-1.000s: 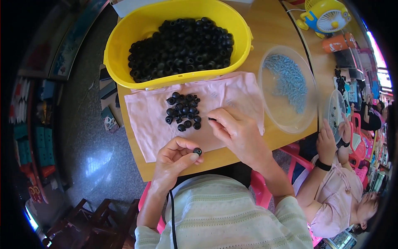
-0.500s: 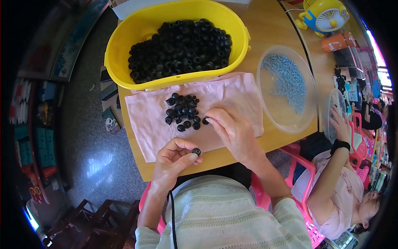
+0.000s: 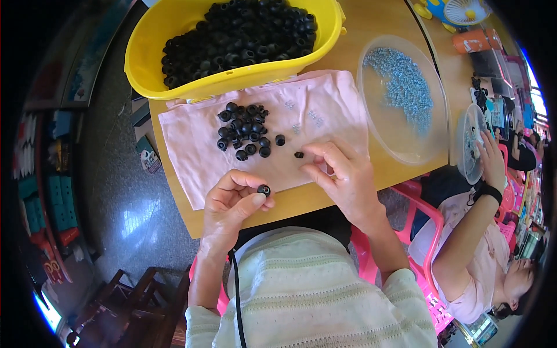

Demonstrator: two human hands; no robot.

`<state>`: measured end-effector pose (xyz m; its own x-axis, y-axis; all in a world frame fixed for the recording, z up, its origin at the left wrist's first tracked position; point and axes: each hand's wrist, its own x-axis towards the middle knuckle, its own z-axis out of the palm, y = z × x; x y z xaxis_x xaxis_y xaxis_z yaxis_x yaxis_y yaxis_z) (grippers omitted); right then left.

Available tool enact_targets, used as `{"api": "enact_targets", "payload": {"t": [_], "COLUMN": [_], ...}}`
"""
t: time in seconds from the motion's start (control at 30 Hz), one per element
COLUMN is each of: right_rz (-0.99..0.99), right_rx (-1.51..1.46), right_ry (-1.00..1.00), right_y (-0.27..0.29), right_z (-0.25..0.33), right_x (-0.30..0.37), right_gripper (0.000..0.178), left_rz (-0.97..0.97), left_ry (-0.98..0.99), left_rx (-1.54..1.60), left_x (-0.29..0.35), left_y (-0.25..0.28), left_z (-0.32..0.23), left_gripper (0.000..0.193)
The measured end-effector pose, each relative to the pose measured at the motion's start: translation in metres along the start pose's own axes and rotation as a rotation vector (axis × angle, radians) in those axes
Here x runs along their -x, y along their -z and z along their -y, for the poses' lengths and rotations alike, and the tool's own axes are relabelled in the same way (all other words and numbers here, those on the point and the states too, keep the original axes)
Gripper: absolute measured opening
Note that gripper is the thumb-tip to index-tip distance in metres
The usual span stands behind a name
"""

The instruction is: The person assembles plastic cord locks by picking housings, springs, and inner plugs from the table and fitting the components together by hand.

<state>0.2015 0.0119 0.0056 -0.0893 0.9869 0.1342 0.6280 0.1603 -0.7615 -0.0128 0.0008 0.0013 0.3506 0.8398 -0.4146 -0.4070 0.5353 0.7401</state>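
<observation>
My left hand (image 3: 229, 206) pinches a round black bead-like piece (image 3: 264, 190) between thumb and fingers, its hole turned up. Opposite it, my right hand (image 3: 342, 180) reaches over a pink cloth (image 3: 191, 151), thumb and forefinger apart. A small dark piece (image 3: 299, 155) lies close to those fingertips; whether they touch it I cannot tell. Just left of that, a short black piece (image 3: 280, 140) stands alone on the cloth. Further left is a loose pile of round black pieces (image 3: 243, 129), several with holes showing.
A yellow tub (image 3: 136, 72) full of similar black pieces stands behind the cloth. On the right are a clear shallow tray (image 3: 400, 148) of blue beads and a clear bowl (image 3: 473, 165) under another person's hand (image 3: 492, 153). A fan (image 3: 464, 10) is at the far right.
My right fingertips have drawn back from the piece beside the pile, and a separate small dark piece now lies by them. My left hand keeps its pinch. The whole view has shifted slightly.
</observation>
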Motion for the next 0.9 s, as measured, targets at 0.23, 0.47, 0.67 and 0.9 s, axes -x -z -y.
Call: {"api": "enact_targets", "payload": {"t": [0.23,0.47,0.67,0.9], "right_rz": [-0.030,-0.024,0.117,0.203], "right_rx": [-0.014,-0.035,0.326,0.391], "right_ry": [0.013,0.080,0.133,0.191], "right_y": [-0.002,-0.005,0.021,0.013], "right_z": [-0.006,-0.007,0.019,0.012], "right_x": [0.003,0.001,-0.001,-0.004], "right_gripper": [0.021,0.020,0.021,0.017], "left_rz": [-0.015,-0.031,0.006,0.030], "left_ry": [-0.004,-0.018,-0.028,-0.075], "left_rx": [-0.003,0.016,0.010,0.021], "left_x": [0.003,0.003,0.003,0.009], "left_y": [0.000,-0.002,-0.006,-0.006], "left_z": [0.001,-0.001,0.002,0.002], "left_gripper": [0.016,0.015,0.018,0.019]}}
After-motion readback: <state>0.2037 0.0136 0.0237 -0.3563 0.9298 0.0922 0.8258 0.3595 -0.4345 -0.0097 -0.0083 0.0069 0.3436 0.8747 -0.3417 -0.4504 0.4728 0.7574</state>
